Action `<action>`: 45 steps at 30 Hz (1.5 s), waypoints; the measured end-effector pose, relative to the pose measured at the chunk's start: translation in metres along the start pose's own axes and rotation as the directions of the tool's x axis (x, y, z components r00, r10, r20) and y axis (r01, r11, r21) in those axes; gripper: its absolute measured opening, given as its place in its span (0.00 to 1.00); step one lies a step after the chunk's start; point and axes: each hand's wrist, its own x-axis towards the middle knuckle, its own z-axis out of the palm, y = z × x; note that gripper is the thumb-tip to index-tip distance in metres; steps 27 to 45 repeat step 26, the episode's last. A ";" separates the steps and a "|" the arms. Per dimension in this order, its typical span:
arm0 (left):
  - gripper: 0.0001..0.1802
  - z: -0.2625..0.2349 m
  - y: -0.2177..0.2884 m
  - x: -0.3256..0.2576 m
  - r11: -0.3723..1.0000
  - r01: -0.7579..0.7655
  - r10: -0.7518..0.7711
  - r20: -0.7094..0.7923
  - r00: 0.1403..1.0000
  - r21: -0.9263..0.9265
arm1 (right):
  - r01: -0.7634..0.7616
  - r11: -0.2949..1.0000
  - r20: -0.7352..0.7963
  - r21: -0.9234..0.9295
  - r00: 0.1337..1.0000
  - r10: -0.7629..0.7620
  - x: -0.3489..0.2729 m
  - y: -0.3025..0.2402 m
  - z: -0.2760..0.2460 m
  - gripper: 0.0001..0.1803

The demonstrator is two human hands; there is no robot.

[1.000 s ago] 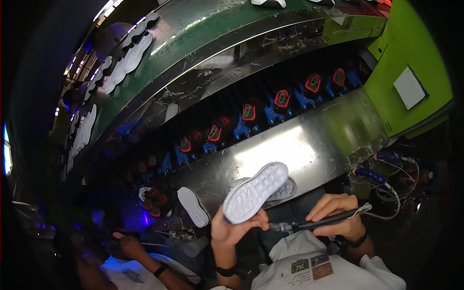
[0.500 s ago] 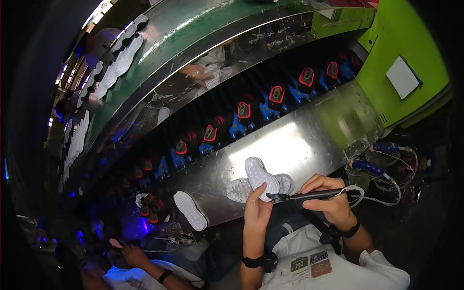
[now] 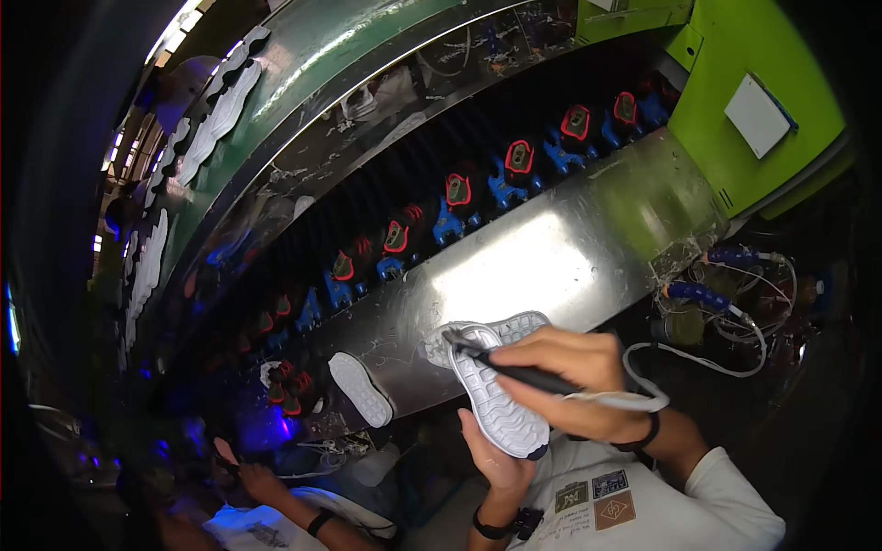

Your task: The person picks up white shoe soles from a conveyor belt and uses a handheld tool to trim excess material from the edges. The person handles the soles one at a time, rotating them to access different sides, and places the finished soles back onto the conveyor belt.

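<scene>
My left hand (image 3: 497, 459) holds a white shoe sole (image 3: 496, 399) from below, tread side up, at the lower middle of the view. My right hand (image 3: 574, 375) grips a thin black pen-like tool (image 3: 510, 367) with a white cord, and the tool's tip rests on the upper end of that sole. A second pale sole (image 3: 478, 333) lies just behind it on the shiny metal bench (image 3: 570, 248).
A dark conveyor carries a row of blue and red holders (image 3: 459, 202) behind the bench. Another white sole (image 3: 360, 388) stands at the bench's left end. Wires and blue connectors (image 3: 717, 294) lie at the right by a green machine housing (image 3: 735, 101). Another person's hands (image 3: 248, 468) work at lower left.
The sole in my left hand has turned from sideways to lengthwise with its tread up. My right hand has brought the tool's tip onto its upper end.
</scene>
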 end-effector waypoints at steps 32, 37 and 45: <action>0.40 0.012 0.052 0.013 0.917 0.287 -0.126 0.480 0.868 -0.279 | 0.009 0.983 0.375 0.182 0.924 -0.078 -0.042 -0.039 -0.022 0.17; 0.40 0.012 0.052 0.013 0.917 0.287 -0.126 0.480 0.868 -0.279 | 0.009 0.983 0.375 0.182 0.924 -0.078 -0.042 -0.039 -0.022 0.17; 0.40 0.012 0.052 0.013 0.917 0.287 -0.126 0.480 0.868 -0.279 | 0.009 0.983 0.375 0.182 0.924 -0.078 -0.042 -0.039 -0.022 0.17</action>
